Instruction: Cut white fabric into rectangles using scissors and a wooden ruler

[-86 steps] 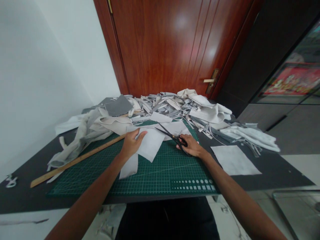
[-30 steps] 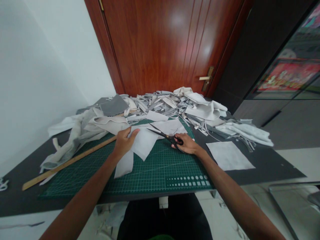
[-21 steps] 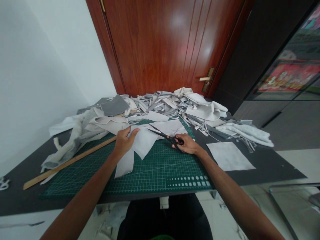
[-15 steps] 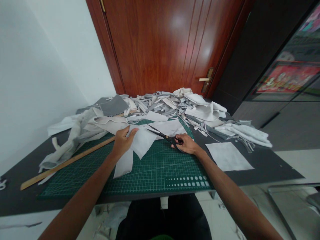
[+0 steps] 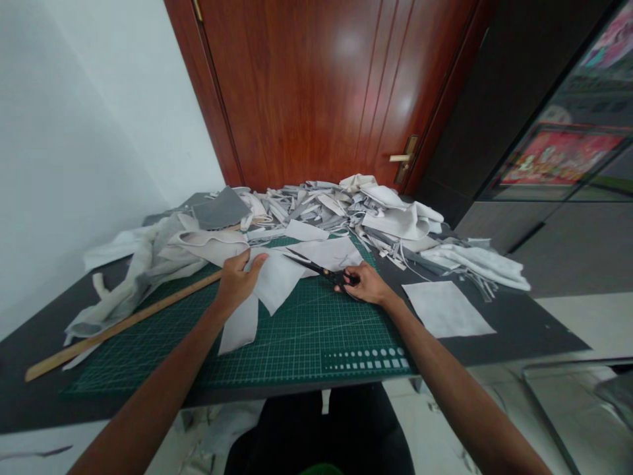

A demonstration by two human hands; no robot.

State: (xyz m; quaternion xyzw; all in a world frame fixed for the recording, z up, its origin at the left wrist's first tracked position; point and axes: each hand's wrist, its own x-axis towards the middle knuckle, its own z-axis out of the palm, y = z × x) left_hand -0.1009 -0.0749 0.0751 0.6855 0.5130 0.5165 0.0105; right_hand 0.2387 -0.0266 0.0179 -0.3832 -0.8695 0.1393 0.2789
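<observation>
My left hand (image 5: 239, 280) pinches a piece of white fabric (image 5: 277, 280) between thumb and fingers, over the middle of the green cutting mat (image 5: 297, 349). In my right hand (image 5: 363, 284) is a pair of black scissors (image 5: 324, 270), its handles gripped by my fingers. The blades point left and lie along the fabric's upper edge; whether they are fully closed is hard to make out. Beneath and behind the blades lies another pale piece of fabric (image 5: 333, 254). A narrower white strip (image 5: 240, 324) lies on the mat below my left hand.
A wooden ruler (image 5: 133, 319) lies slantwise at the left, beside crumpled pale fabric (image 5: 148, 264). Heaped scraps (image 5: 321, 204) line the back of the dark table against a brown door (image 5: 306, 92). A square white piece (image 5: 448, 309) lies to the right of the mat.
The whole view has shifted slightly, so things sit a little further left. My hands, the fabric and the scissors keep nearly the same positions relative to one another.
</observation>
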